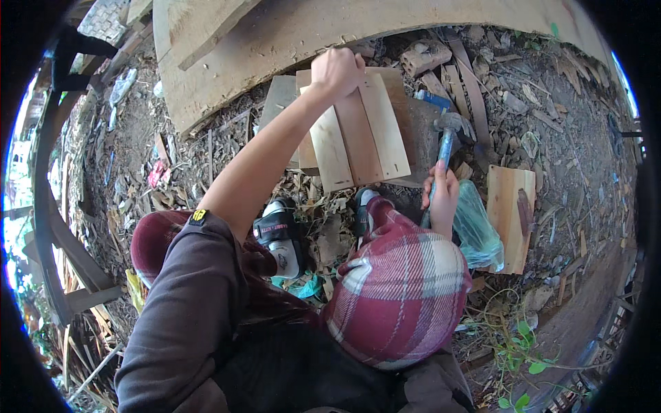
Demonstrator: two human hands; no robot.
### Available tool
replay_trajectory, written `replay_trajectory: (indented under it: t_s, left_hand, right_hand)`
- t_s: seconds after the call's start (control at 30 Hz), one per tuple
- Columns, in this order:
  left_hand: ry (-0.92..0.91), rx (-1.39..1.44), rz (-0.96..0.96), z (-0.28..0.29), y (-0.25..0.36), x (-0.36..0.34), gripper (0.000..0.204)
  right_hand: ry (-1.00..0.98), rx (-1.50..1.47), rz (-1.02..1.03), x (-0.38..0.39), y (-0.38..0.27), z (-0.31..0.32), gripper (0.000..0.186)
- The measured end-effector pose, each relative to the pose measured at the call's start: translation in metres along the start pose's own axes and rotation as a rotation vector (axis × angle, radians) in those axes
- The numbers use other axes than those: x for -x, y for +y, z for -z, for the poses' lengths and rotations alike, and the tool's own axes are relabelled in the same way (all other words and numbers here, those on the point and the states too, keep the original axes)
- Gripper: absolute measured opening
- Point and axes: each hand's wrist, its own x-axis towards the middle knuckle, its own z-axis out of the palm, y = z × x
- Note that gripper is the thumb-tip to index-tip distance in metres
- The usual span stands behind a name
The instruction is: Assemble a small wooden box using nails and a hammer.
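Observation:
A wooden panel (359, 131) of pale and reddish slats lies in front of my feet, on top of other boards. My left hand (336, 73) is closed at its far end, its fingers curled down over the edge and partly hidden. Small dark marks, perhaps nail heads, show near the panel's close end. My right hand (441, 187) grips the blue handle of a claw hammer (446, 146) to the right of the panel. The hammer's metal head points away from me, raised clear of the panel.
A large plywood sheet (289, 43) spans the far side. A brick (425, 57) and a blue tool (432, 98) lie at the far right. Beside my right hand are a clear plastic bag (478, 230) and another wooden panel (511, 206). Dry leaves and wood scraps litter the ground.

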Motion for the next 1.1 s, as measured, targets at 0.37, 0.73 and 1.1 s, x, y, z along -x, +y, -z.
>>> replay_trajectory:
  t_s: [0.37,0.73,1.1]
  left_hand:
    - [0.472,0.345,0.369,-0.005,-0.068,0.102,0.055]
    - [0.324,0.091,0.205,-0.034,-0.012,0.125,0.093]
    - [0.196,0.119,0.093,-0.027,-0.010,0.105,0.087]
  right_hand:
    - [-0.071,0.474,0.255,0.003,-0.012,-0.012,0.032]
    - [-0.070,0.542,0.144,0.001,-0.002,-0.031,0.038]
    - [0.014,0.557,0.163,-0.019,0.026,-0.023,0.051]
